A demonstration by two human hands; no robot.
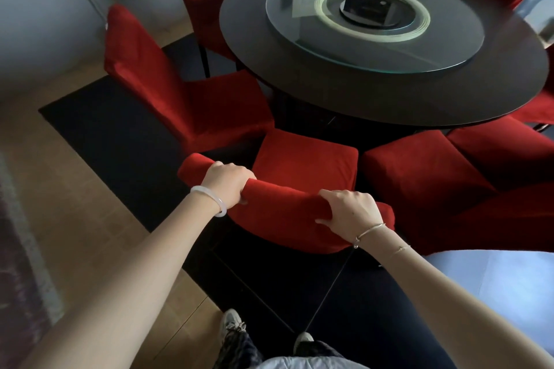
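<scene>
A red-covered dining chair [305, 165] stands directly in front of me, its seat facing a round dark table [299, 90]. My left hand [226, 181] grips the top edge of the chair's backrest near its left end, fingers curled over it. My right hand [350, 211] grips the same top edge towards the right end, thumb on the near side. Both forearms reach forward from the bottom of the view.
Several more red chairs ring the table, one close on the left [168, 81] and one close on the right [419, 177]. A glass turntable [374, 48] sits on the table. A black rug [120, 135] lies on the wooden floor. My feet [230, 323] stand at the rug's edge.
</scene>
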